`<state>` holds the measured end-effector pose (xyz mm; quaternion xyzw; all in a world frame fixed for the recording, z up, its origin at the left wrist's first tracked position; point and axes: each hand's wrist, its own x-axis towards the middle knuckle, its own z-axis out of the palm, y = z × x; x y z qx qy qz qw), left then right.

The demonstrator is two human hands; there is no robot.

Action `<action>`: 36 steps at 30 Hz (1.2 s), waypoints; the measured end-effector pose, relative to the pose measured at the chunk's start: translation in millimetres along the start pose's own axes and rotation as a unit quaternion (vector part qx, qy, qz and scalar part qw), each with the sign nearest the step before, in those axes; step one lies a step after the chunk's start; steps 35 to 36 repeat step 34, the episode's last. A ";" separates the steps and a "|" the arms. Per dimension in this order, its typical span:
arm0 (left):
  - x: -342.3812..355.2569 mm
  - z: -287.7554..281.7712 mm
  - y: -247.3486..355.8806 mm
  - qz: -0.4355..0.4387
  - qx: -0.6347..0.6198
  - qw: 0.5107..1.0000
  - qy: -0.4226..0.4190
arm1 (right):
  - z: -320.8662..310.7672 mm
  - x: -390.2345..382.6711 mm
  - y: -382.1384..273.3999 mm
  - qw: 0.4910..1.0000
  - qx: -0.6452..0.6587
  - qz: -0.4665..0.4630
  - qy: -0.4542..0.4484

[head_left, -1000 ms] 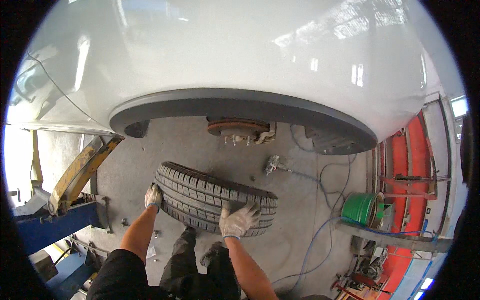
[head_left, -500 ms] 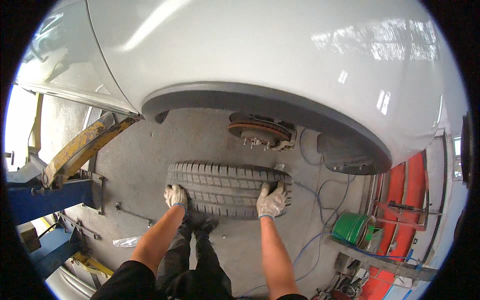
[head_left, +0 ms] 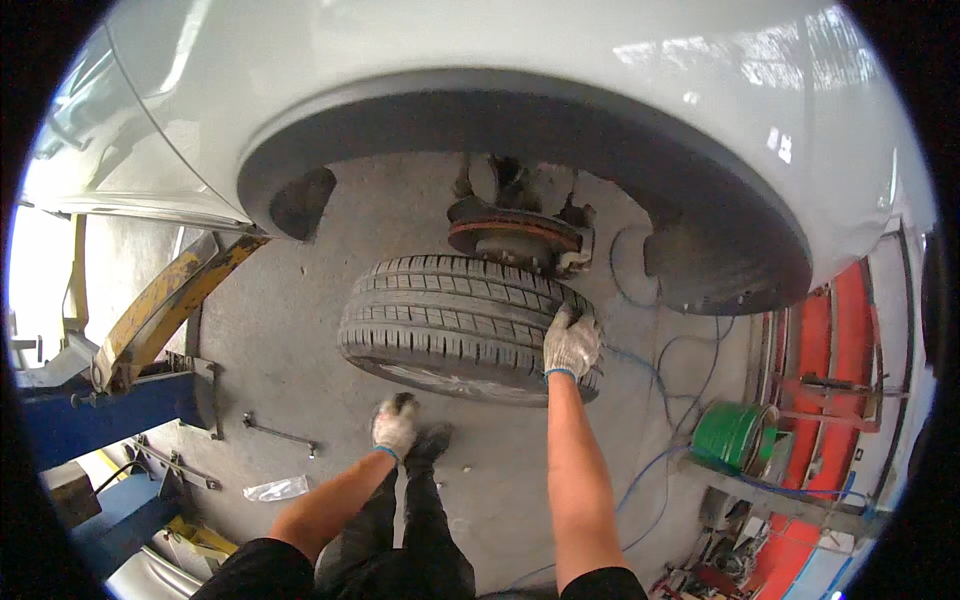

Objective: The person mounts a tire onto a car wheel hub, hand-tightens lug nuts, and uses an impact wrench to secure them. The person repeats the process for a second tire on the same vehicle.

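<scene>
A wheel with a black treaded tyre (head_left: 450, 300) stands right in front of the rusty brake disc (head_left: 515, 232) under the white car's wheel arch. The lower side of its metal rim shows toward me. My right hand (head_left: 573, 343), in a whitish work glove, grips the tyre at its right end, with the fingers over the tread. My left hand (head_left: 394, 425), gloved too, is off the tyre, below its near side and above my shoe. Its fingertips merge with the dark shoe, so their pose is unclear.
Black trim edges the wheel arch (head_left: 480, 110). At left stand a yellow lift arm (head_left: 160, 305) and a blue lift beam (head_left: 110, 415). A metal bar (head_left: 280, 433) and a clear plastic bag (head_left: 277, 489) lie on the floor. Right are a blue hose (head_left: 660, 375) and green drum (head_left: 735, 437).
The wheel has moved up toward the brake disc and tilted, so its rim shows. My left hand has let go of the tyre's left end; my right hand stays on it.
</scene>
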<state>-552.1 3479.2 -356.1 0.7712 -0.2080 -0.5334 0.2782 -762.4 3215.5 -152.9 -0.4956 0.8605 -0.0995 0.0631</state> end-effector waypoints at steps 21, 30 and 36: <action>64.1 73.4 66.5 -0.102 0.001 0.963 -0.250 | 250.1 -148.1 296.1 0.922 0.059 -0.067 -0.377; 64.1 96.8 62.0 0.023 -0.189 0.967 -0.170 | 318.8 -123.9 231.6 0.805 -0.158 -0.214 -0.530; 35.2 84.3 76.4 0.118 -0.103 0.977 -0.143 | 315.6 -130.2 223.8 0.809 -0.171 -0.193 -0.528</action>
